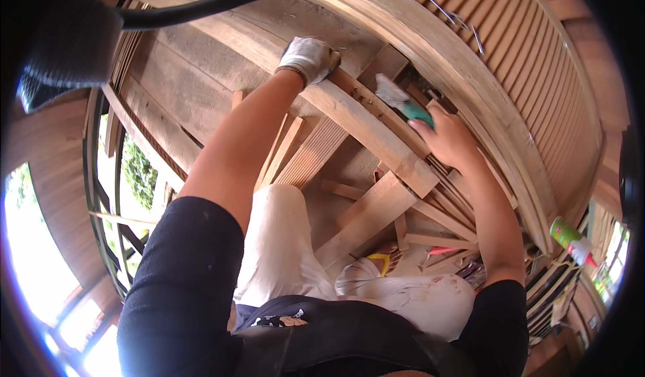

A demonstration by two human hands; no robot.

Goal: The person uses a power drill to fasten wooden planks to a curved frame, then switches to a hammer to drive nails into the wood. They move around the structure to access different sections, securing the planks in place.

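Observation:
My left hand (pixel 309 60), in a whitish work glove, is closed at the far edge of a thick pale beam (pixel 369 132). It grips the end of a narrow brown wooden strip (pixel 376 105) with holes or notches, which runs along the beam. The fingertips are partly hidden. My right hand (pixel 449 136) is bare and closed round the handle of a green-handled tool (pixel 418 113). The tool's pale, flat head points up and left, a little apart from the strip; its exact kind cannot be made out.
A curved wooden rail (pixel 430 48) and a slatted panel (pixel 517 55) lie beyond my right hand, with thin metal tools (pixel 478 40) on the slats. A green bottle with a red tip (pixel 572 241) is at the far right. A black hose (pixel 222 2) crosses the upper left.

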